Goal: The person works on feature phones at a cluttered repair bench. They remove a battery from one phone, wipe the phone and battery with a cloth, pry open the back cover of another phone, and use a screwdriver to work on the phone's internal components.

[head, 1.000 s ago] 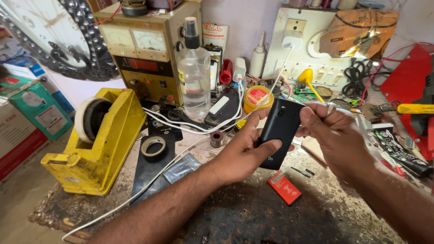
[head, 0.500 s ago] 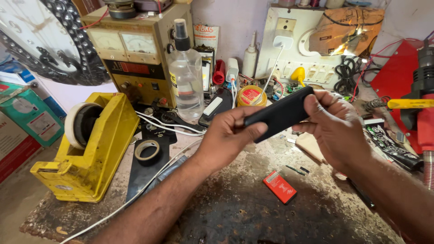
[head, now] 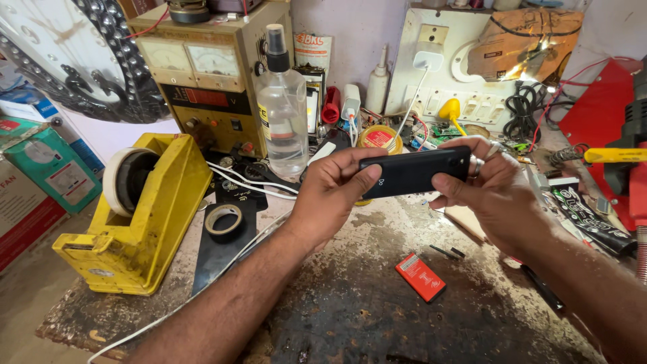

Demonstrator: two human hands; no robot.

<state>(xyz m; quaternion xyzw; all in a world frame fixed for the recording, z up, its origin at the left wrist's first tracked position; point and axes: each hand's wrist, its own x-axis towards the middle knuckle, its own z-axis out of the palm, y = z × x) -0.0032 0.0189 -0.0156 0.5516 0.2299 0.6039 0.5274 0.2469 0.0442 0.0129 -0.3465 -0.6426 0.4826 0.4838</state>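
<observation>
Phone (head: 414, 172): black, slab-shaped, matte back toward you; the screen side is hidden. You hold it level above the worktop (head: 350, 310), long axis running left to right. Your left hand (head: 333, 195) is clamped on its left end, thumb over the near face; your right hand (head: 492, 192) is clamped on its right end, a ring on one finger. The phone's lower edge is covered by your fingers. Half a second ago it tilted up to the right; it now sits flatter.

Worktop: dark, pitted, stained with pale patches; its near edge is cut off.

Battery (head: 420, 276): small, flat, orange-red, lying on the worktop below the phone, well apart from both hands, in the same place as before.

Dispenser (head: 135, 222): yellow, blocky, scuffed, with a pale roll of tape, at the left.

Tape ring (head: 224, 219): small, black, beside the dispenser.

Bottle (head: 283, 111): clear plastic, black spray top, behind your left hand.

Power supply (head: 202, 74): tan metal box with two dial gauges, top cropped.
</observation>
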